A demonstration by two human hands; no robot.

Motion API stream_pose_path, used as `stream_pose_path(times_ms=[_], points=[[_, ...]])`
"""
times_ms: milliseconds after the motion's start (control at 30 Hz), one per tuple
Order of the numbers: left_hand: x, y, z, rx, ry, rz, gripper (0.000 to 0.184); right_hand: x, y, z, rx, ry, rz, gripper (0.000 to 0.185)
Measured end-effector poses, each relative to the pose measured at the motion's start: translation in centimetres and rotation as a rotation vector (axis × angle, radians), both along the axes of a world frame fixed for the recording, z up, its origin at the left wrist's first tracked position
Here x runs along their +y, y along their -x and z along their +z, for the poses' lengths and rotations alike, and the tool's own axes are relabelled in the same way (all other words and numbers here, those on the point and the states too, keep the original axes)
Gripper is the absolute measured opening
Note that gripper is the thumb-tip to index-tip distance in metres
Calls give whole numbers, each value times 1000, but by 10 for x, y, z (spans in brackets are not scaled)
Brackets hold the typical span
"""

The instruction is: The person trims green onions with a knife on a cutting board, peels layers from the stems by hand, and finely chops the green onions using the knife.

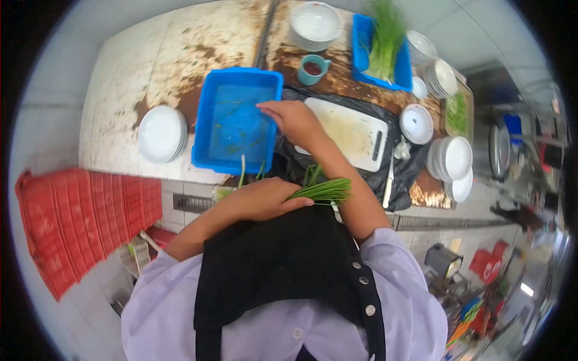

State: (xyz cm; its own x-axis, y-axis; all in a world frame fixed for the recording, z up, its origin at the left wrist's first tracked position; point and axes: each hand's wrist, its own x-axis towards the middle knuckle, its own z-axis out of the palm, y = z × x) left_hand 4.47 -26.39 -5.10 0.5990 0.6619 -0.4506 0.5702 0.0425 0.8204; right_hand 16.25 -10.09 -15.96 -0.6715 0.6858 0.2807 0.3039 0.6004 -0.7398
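Observation:
My left hand [274,197] is closed around a bunch of thin spring onions [328,190], held low against the black apron [271,253]. The green ends point right, and a pale stem end sticks up left of the hand. My right hand [292,120] reaches over the right rim of a blue plastic bin [208,120], thumb and fingers pinched together. Whatever is between those fingertips, if anything, is too small to make out. A few green scraps lie on the bin's floor. Right of that hand, a white cutting board [355,135] rests on black plastic.
A knife [389,183] lies right of the board. Stacked white bowls [316,27], plates [161,133] and a teal mug [312,69] stand around. Another blue bin [361,54] holds more spring onions. Chopped greens fill a tray [448,123] at right. Red crates [90,222] sit at lower left.

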Motion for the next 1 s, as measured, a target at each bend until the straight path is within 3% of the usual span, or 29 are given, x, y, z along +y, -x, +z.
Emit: stream_pose_path(times_ms=[100, 133, 233, 267, 467, 800, 867, 900, 933, 1000], points=[[2, 13, 12, -33, 25, 29, 52, -8, -40, 18, -71, 288, -251, 25], [4, 19, 18, -34, 38, 46, 49, -6, -64, 4, -145, 254, -384, 22], [9, 33, 29, -75, 16, 93, 46, 1, -164, -92, 6, 190, -849, 20], [14, 36, 32, -71, 29, 87, 45, -2, -189, -88, -207, 185, -981, 21], [39, 33, 27, -76, -4, 10, 43, 6, -237, -106, -623, -297, -520, 45], [46, 25, 10, -63, 48, -3, 43, -64, -266, -91, -652, -199, -579, 53], [42, 23, 6, -65, 11, 4, 43, -59, -245, -63, -654, 61, -577, 55], [40, 24, 4, -69, -32, -10, 42, -63, -250, -106, -602, -68, -576, 54], [42, 21, 3, -77, -77, -28, 41, -70, -248, -97, -594, -166, -478, 59], [46, 17, 11, -104, -20, -19, 40, -84, -247, -98, -757, -65, -461, 73]])
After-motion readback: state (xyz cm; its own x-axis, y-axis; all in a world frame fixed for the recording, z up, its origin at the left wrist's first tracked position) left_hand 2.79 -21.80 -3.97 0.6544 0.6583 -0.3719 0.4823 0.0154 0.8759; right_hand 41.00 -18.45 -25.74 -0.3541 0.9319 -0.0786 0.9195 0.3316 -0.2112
